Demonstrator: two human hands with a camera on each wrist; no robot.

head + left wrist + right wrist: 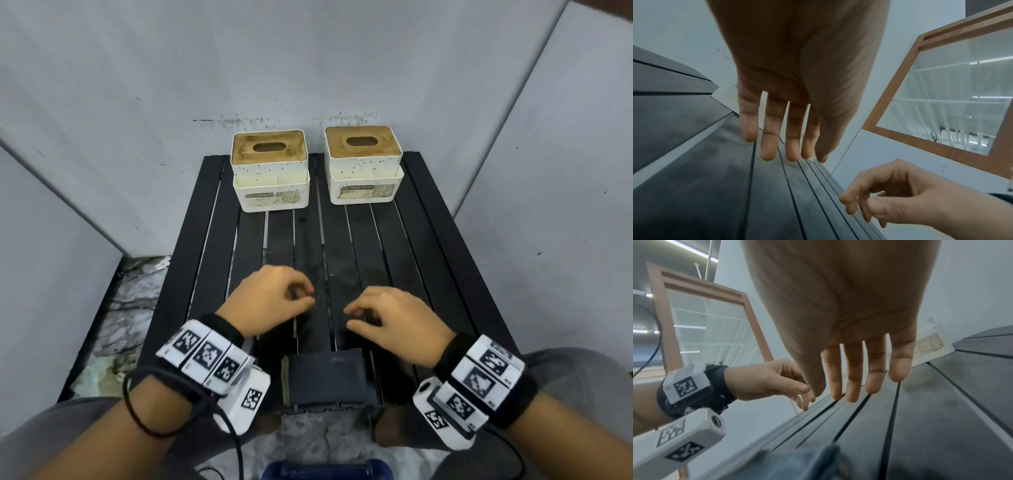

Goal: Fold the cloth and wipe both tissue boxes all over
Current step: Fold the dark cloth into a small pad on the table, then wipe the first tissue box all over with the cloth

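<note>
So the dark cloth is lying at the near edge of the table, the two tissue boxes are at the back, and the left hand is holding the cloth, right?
Not quite. The left hand holds nothing; it hangs over the black table with loosely curled fingers, as the head view shows. The cloth does lie at the near edge, and both tissue boxes stand at the back.

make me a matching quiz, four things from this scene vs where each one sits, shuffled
Things:
1. dark folded cloth
2. left white speckled tissue box with wooden lid
3. right white speckled tissue box with wooden lid
4. left hand

Places:
A. far right of the black slatted table
B. near table edge, between the wrists
C. over the table, empty
D. far left of the table

Pairs: 1-B, 2-D, 3-A, 4-C
</note>
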